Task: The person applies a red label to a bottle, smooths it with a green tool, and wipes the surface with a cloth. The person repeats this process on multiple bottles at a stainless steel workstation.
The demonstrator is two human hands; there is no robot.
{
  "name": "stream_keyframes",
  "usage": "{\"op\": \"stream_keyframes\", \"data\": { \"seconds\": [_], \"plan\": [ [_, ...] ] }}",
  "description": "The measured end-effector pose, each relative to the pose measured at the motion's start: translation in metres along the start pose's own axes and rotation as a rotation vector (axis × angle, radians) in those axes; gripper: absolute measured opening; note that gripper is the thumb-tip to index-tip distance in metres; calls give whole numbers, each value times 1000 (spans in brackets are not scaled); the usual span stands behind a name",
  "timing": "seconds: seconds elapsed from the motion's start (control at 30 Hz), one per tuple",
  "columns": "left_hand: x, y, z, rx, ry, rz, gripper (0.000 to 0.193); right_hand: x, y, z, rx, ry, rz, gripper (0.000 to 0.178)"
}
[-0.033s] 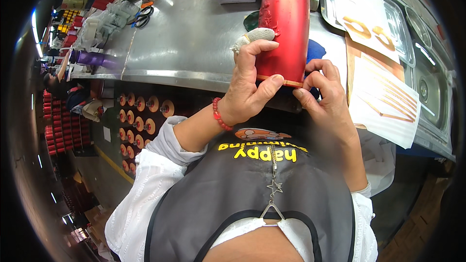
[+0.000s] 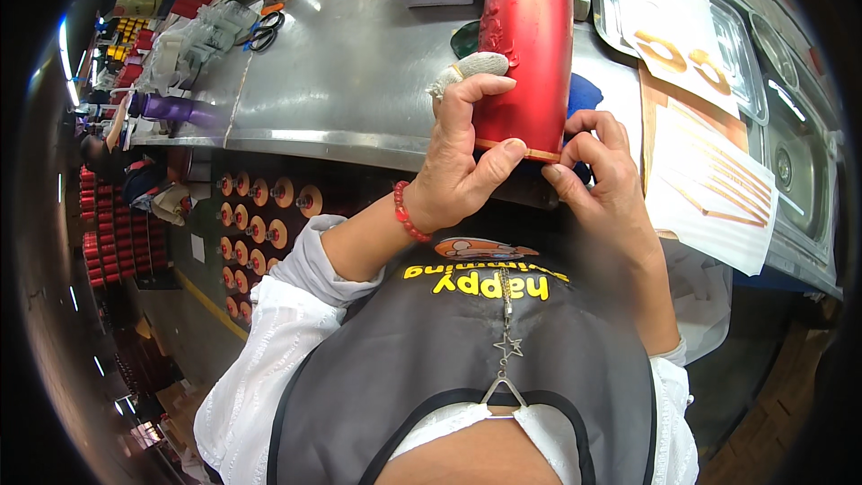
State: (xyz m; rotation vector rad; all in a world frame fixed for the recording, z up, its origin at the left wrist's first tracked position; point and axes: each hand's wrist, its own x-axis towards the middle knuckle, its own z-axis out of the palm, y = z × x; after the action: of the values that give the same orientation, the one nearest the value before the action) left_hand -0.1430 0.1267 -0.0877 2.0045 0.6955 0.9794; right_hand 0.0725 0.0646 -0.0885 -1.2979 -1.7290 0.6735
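My left hand (image 2: 458,162) grips a tall red metal tumbler (image 2: 530,45), which lies tilted away from me over the front edge of a steel table (image 2: 359,81). A white fabric cot covers that hand's index finger, and a red bead bracelet is on the wrist. A thin orange-gold band (image 2: 503,145) runs around the tumbler's near end. My right hand (image 2: 602,180) has its fingertips pinched at that end, right next to the band. A raised red figure shows on the tumbler's side.
White sheets with orange strips (image 2: 709,180) lie at the right, beside a metal tray (image 2: 718,36) and a sink (image 2: 795,162). Scissors (image 2: 265,31), grey gloves (image 2: 193,49) and a purple bottle (image 2: 175,110) lie at the left. Orange spools (image 2: 260,216) line a rack under the table.
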Motion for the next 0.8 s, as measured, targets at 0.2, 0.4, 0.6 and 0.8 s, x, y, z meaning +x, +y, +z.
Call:
{"op": "stream_keyframes", "data": {
  "seconds": [0.2,0.4,0.6,0.8],
  "plan": [
    [1,1,5,-8,39,23,56,0,-2,0,-9,1,2,19],
    [1,-1,6,-7,49,24,56,0,-2,0,-6,-5,18,19],
    [0,-4,9,13,98,51,53,0,-3,0,4,-14,31,19],
    [-27,-8,-14,543,192,408,29,0,-1,0,-6,-1,4,19]
  ]
}}
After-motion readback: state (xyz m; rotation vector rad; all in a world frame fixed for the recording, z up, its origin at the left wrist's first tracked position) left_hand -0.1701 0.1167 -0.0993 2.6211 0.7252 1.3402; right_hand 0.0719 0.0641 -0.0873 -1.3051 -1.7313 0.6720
